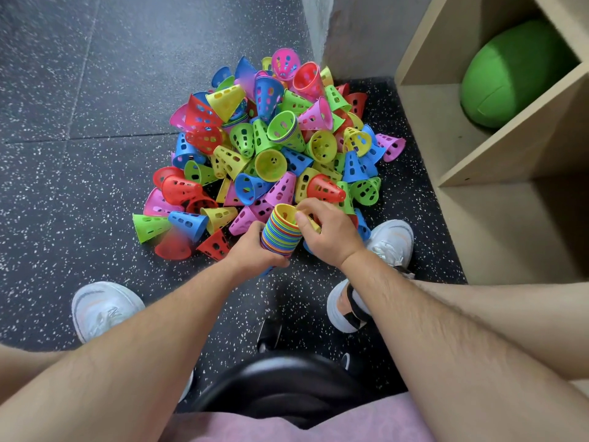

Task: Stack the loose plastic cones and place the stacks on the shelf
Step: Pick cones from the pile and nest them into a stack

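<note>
A big pile of loose perforated plastic cones (pixel 271 138) in red, blue, green, yellow and pink lies on the dark speckled floor. At its near edge my left hand (pixel 258 250) grips a stack of nested cones (pixel 280 231) from below, wide ends facing up, a yellow one on top. My right hand (pixel 328 231) pinches the rim of that top yellow cone with thumb and fingers. The wooden shelf (pixel 497 148) stands to the right of the pile.
A green ball (pixel 516 74) fills the upper shelf compartment; the compartment below it holds nothing visible. My white shoes (pixel 105 307) (pixel 392 240) flank the pile's near side. A black stool seat (pixel 280 384) is under me. A grey wall corner (pixel 350 36) rises behind the pile.
</note>
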Action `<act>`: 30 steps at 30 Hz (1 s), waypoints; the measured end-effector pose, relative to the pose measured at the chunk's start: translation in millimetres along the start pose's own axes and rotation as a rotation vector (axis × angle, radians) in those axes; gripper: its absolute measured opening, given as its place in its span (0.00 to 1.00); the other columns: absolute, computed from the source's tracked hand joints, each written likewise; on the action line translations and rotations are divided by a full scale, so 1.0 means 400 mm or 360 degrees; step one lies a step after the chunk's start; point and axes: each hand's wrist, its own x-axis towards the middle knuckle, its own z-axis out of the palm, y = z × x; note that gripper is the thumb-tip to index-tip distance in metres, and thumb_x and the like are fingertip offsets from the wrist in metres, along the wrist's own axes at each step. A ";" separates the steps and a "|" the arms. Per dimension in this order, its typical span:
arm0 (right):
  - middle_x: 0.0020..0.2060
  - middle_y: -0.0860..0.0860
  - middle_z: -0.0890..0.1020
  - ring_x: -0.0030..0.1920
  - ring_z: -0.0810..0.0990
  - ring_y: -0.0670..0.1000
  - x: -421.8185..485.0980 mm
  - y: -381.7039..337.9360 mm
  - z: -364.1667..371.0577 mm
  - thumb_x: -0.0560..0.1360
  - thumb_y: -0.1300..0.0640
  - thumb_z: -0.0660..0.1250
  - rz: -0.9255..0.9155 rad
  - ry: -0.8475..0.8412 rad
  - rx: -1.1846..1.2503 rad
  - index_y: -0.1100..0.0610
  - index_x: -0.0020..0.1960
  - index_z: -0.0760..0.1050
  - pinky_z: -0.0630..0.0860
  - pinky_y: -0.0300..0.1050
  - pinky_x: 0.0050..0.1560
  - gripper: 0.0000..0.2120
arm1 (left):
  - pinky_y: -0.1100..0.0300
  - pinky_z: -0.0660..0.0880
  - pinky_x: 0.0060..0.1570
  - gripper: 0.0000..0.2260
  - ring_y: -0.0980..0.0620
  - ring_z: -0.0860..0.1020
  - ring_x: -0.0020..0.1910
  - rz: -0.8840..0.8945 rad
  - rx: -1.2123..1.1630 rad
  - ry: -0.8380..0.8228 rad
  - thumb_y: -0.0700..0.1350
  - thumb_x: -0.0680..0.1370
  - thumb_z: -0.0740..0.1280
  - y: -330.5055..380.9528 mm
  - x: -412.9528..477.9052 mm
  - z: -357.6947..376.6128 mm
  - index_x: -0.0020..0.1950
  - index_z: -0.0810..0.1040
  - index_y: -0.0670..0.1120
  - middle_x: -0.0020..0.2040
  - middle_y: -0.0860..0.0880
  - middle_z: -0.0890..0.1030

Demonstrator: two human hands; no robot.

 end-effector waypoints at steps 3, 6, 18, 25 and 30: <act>0.48 0.49 0.81 0.53 0.75 0.51 0.039 0.015 -0.019 0.79 0.54 0.63 0.0005 0.0297 -0.0122 0.54 0.55 0.78 0.75 0.49 0.53 0.08 | 0.55 0.82 0.50 0.33 0.52 0.83 0.49 0.0028 -0.0014 0.0001 0.45 0.63 0.84 0.014 0.001 0.004 0.62 0.70 0.50 0.50 0.50 0.82; 0.57 0.51 0.78 0.61 0.70 0.53 0.089 0.042 -0.045 0.79 0.54 0.63 0.0194 0.0286 -0.0375 0.53 0.62 0.76 0.72 0.53 0.62 0.13 | 0.56 0.81 0.49 0.33 0.52 0.83 0.50 0.0066 -0.0040 0.0001 0.45 0.64 0.84 0.035 0.008 0.006 0.62 0.70 0.51 0.51 0.50 0.82; 0.65 0.55 0.75 0.66 0.69 0.58 0.191 0.084 -0.047 0.77 0.46 0.69 0.0441 -0.0342 -0.0880 0.42 0.78 0.57 0.59 0.56 0.71 0.34 | 0.61 0.79 0.48 0.33 0.54 0.83 0.50 0.0079 -0.0124 0.0026 0.43 0.64 0.83 0.068 0.041 -0.001 0.63 0.70 0.52 0.52 0.51 0.82; 0.60 0.54 0.70 0.60 0.70 0.56 0.165 0.084 -0.074 0.79 0.46 0.63 0.0548 -0.0136 -0.0414 0.34 0.78 0.54 0.59 0.58 0.73 0.30 | 0.50 0.81 0.56 0.35 0.53 0.83 0.50 0.0067 -0.0122 0.0032 0.47 0.62 0.83 0.058 0.052 -0.007 0.63 0.71 0.52 0.52 0.51 0.83; 0.60 0.51 0.68 0.54 0.77 0.51 0.140 0.043 -0.094 0.79 0.50 0.67 0.0481 0.0272 0.0299 0.44 0.72 0.63 0.77 0.47 0.59 0.25 | 0.51 0.82 0.54 0.35 0.52 0.84 0.51 0.0062 -0.0102 0.0020 0.47 0.62 0.84 0.059 0.051 -0.006 0.64 0.71 0.51 0.53 0.49 0.83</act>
